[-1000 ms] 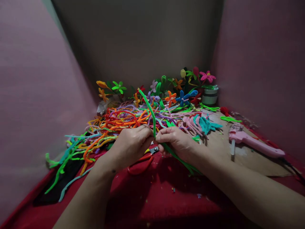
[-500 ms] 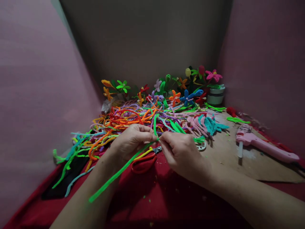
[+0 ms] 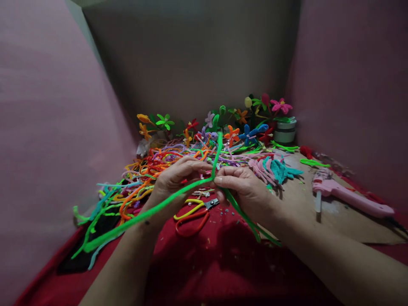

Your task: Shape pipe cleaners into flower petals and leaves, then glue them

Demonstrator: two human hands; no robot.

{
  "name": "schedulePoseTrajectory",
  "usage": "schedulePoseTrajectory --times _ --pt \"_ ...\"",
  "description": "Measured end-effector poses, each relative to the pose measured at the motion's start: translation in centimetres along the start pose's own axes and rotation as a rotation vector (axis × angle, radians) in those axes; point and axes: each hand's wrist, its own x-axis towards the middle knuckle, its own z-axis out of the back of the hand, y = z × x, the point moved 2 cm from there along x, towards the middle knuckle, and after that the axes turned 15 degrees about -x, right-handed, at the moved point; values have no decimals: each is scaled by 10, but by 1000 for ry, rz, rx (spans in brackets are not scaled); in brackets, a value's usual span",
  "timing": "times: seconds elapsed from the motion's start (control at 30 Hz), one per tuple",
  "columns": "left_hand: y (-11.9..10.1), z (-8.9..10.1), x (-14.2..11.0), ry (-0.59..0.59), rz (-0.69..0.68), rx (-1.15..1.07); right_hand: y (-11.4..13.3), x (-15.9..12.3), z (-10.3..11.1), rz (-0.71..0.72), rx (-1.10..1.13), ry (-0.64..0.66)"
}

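Observation:
Bright green pipe cleaners point(image 3: 159, 205) meet in a joint in front of me. One long strand runs down to the left across my left wrist, a shorter one stands up, and others trail below my right hand. My right hand point(image 3: 244, 187) pinches the joint between thumb and fingertips. My left hand point(image 3: 178, 180) curves in from the other side, its fingertips at the base of the upright strand; its thumb is mostly hidden behind the long strand. Below lie scissors point(image 3: 193, 216) with one yellow and one red handle, on red cloth point(image 3: 197, 263).
A heap of multicoloured pipe cleaners point(image 3: 165, 159) spreads behind my hands, with pipe-cleaner flowers point(image 3: 248, 135) beyond it. At right a pink glue gun point(image 3: 353, 196) rests on a brown board point(image 3: 296, 216). A white pot point(image 3: 284, 131) stands at the back; a dark flat object point(image 3: 72, 259) lies left.
The green joint has shifted slightly upward and turned. The long strand swings farther left, the upright end stands taller, and strands now show below my right hand. My right hand has rolled, exposing its thumb.

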Motion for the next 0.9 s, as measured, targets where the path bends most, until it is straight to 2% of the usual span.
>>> schedulePoseTrajectory --times 0.07,0.17,0.33,0.4,0.47,0.53,0.6,0.67,0.73,0.8,0.83,0.9 --pt "-1 -1 -2 22 -81 34 -2 1 1 -16 62 31" --pt "-1 0 -4 77 -109 59 -3 2 0 -24 112 86" --pt "-4 3 -3 115 -195 383 -5 2 0 -42 112 104" --pt "-8 1 -3 167 -241 509 -5 2 0 -55 72 89" --pt "-12 -2 -2 230 -225 589 -3 1 -1 -52 0 61" --pt "-13 -4 -2 254 -106 600 1 0 -3 -36 -135 18" --pt "-12 -5 -3 233 98 518 5 -3 -5 11 -358 -42" --pt "-7 -5 -4 178 342 337 8 -7 -7 134 -659 -132" --pt "0 -5 -6 118 545 88 9 -12 -9 323 -934 -218" --pt "6 -5 -7 76 656 -134 7 -16 -12 470 -1096 -276" --pt "9 -5 -7 63 678 -204 6 -17 -12 498 -1129 -292" --pt "12 -3 -6 50 675 -238 4 -15 -12 453 -1104 -300"
